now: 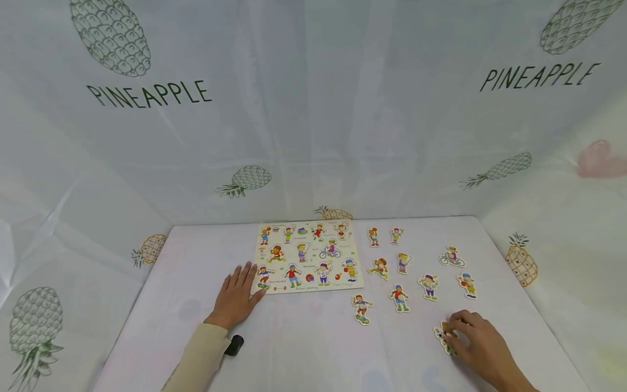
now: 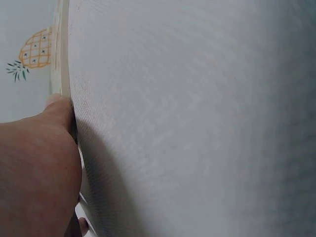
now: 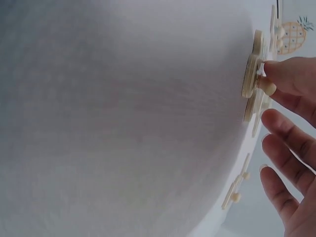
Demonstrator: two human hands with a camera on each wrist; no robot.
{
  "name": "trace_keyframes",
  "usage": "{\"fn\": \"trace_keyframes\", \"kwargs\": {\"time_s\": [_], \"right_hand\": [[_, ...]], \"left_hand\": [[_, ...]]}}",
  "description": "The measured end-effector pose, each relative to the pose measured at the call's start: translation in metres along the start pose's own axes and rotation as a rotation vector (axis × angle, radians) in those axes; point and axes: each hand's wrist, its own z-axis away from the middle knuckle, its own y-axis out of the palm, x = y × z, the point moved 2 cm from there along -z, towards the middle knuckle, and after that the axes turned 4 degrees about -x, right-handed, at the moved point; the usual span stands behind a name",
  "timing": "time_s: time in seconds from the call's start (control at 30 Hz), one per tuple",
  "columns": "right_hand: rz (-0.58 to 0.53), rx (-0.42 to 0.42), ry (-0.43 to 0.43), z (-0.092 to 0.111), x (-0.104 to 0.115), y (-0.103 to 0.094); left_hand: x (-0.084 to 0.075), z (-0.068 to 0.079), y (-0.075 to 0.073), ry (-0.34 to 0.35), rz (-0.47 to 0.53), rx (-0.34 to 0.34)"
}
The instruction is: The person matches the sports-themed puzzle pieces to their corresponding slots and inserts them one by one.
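A pale wooden puzzle board [image 1: 289, 259] printed with sports figures lies at the middle back of the table. My left hand [image 1: 235, 296] rests with fingers stretched at its left edge, the thumb along the lower left corner. In the left wrist view that thumb [image 2: 59, 111] meets the board's thin edge. Over at the front right, my right hand [image 1: 477, 340] pinches a wooden puzzle piece [image 1: 439, 334] with a football on it, thumb and index finger at its knob [image 3: 267, 86]. The other fingers [image 3: 279, 148] are spread loosely. Part of the piece is hidden beneath the fingertips.
Several knobbed figure pieces lie right of the board, among them a cyclist [image 1: 452, 257], a skateboarder [image 1: 362, 310] and a batter [image 1: 429, 287]. A pineapple-print cloth [image 1: 313, 136] hangs behind the table. A small black device [image 1: 234, 345] is at the left wrist.
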Motion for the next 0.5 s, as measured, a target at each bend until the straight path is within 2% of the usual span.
{"fn": "trace_keyframes", "kwargs": {"time_s": [0.27, 0.5], "right_hand": [[-0.02, -0.014, -0.045, 0.001, -0.003, 0.001], [0.004, 0.004, -0.051, -0.012, 0.002, -0.001]], "left_hand": [[0.001, -0.001, 0.002, -0.002, -0.015, 0.007], [0.002, -0.001, 0.004, 0.008, -0.001, -0.016]]}}
